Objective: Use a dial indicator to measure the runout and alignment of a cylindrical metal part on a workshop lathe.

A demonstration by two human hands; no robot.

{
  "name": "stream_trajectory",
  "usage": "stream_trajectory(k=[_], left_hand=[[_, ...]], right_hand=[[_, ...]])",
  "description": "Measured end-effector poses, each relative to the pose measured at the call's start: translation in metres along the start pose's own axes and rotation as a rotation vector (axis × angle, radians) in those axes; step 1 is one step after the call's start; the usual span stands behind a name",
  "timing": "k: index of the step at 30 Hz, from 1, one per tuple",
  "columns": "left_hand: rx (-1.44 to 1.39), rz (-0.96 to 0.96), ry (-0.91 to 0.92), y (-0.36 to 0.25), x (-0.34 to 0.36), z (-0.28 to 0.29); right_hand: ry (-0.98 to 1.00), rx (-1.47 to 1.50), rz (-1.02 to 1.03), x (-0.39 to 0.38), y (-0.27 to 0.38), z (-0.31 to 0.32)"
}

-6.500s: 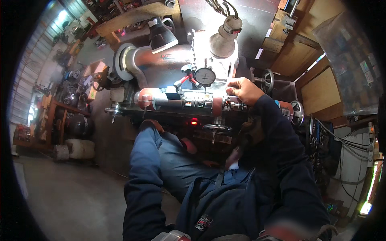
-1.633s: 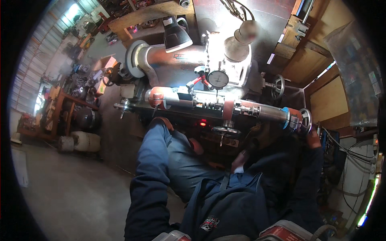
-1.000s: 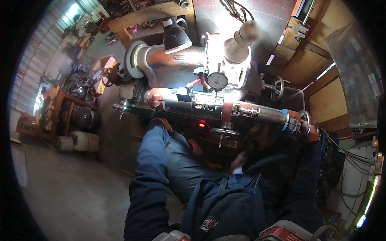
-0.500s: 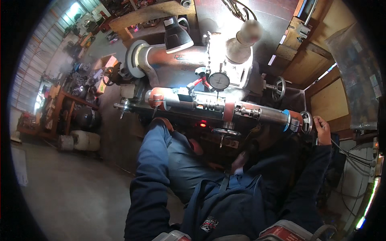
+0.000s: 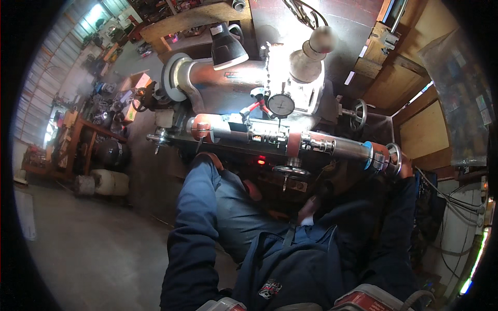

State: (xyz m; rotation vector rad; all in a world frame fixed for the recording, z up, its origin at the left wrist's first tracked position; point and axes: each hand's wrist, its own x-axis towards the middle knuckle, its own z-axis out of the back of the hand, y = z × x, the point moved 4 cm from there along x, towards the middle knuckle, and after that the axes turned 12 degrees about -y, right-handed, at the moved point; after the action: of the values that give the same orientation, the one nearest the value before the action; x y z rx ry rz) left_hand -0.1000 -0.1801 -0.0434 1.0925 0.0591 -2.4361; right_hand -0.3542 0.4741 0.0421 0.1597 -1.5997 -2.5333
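My right hand (image 5: 404,168) grips the handwheel (image 5: 394,158) at the right end of a horizontal steel shaft (image 5: 348,146), its fingers partly hidden. Beside that wheel is an orange and blue collar (image 5: 376,155). A white-faced dial gauge (image 5: 281,105) on a red jointed holder (image 5: 254,108) stands over the shaft's middle, between two orange clamps (image 5: 203,126) (image 5: 293,143). My left hand (image 5: 212,159) is low, below the left clamp and near a hanging lever (image 5: 199,145); its fingers are hidden.
A black lamp (image 5: 226,47) and a flexible-necked lamp (image 5: 306,65) hang over the large machine casting (image 5: 228,83). A lower handwheel (image 5: 290,170) projects toward me. Cluttered benches (image 5: 72,150) stand left; wooden panels (image 5: 420,129) and cables (image 5: 456,202) are right.
My right hand has gone from the shaft's middle to the right-end handwheel, rose on its rim half a second ago, and is lower again now. The view has shifted slightly.
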Motion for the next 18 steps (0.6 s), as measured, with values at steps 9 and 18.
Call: stream_trajectory(k=[9,18], left_hand=[[-0.062,0.004,0.058,-0.002,0.003,-0.002],[0.033,-0.055,0.048,0.01,0.038,-0.02]], right_hand=[[-0.017,-0.226,0.236,-0.001,-0.029,0.032],[-0.037,-0.102,0.511,-0.021,0.238,-0.101]])
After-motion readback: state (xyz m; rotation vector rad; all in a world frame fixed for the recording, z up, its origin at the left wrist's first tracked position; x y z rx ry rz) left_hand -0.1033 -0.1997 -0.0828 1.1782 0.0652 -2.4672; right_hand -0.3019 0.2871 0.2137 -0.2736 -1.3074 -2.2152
